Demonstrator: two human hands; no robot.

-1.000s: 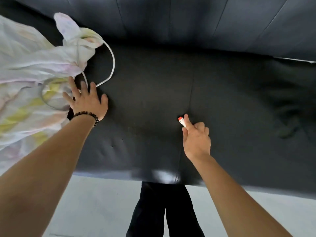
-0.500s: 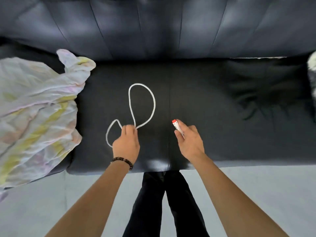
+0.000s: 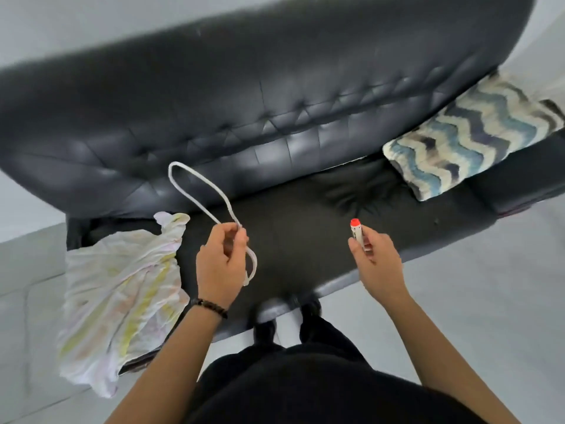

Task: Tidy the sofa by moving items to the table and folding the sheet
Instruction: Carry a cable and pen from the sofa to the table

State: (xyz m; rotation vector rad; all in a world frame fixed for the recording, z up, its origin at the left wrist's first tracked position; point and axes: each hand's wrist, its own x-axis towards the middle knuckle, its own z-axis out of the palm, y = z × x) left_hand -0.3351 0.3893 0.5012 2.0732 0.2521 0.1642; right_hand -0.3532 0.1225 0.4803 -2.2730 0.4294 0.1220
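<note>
Head view | left hand [image 3: 220, 270] pinches white cable [image 3: 198, 194] between thumb and fingertips, loop raised above sofa [image 3: 275, 117] seat | right hand [image 3: 377, 264] fingers curled round red-capped marker [image 3: 357, 235], cap up | crumpled sheet [image 3: 122, 295] on left seat end, draping over front edge | patterned cushion [image 3: 467, 139] on right end

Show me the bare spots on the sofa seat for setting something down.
Bare: the middle of the seat, bordered by the crumpled sheet at left and the zigzag cushion at right. Crowded: both ends, under sheet and cushion.
</note>
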